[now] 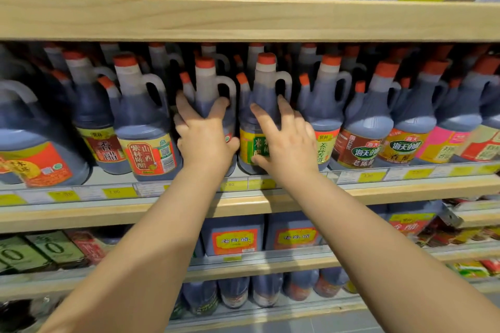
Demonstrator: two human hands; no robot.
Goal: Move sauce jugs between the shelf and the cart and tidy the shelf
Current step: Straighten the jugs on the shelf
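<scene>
— While both palms are already on the front row, how do I straighten these two without knocking the ones behind?

— Push low and square. My left hand (203, 131) is wrapped over the body of the jug in the middle (209, 89), fingers spread wide across its shoulder and thumb hooked round the right side near the label, so I judge I have a fair hold on it. I would keep the pressure below the handle; these jugs look full and top-heavy, and a shove near the cap could tip one into the back rows.

— And the other hand?

— My right hand (284, 140) lies flat and open against the yellow-labelled jug (263, 94) just beside the first, fingers fanned upward, thumb down on the label. It steadies the jug; it does not clasp it.

— Where do they stand?

— Both sit upright at the front edge of the shelf (243, 200), about eye level, touching or nearly touching each other. Both my arms reach up and forward, wrists bent back a little. No cart shows from here.

— So?

— Turn labels outward, slide evenly, watch the neighbours.
</scene>
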